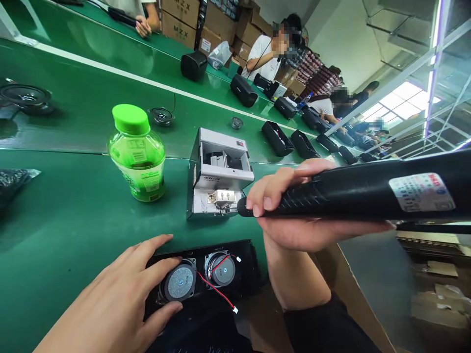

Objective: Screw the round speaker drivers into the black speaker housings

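The right hand (300, 234) grips a long black cylindrical power screwdriver (349, 191), its axis running sideways to the silver metal screw feeder (226, 180) just left of those fingers, as the farther left hand (117, 289) spreads open around a round grey speaker (180, 284).

head-worn view, looking forward and down, hands close below, long workbench receding right
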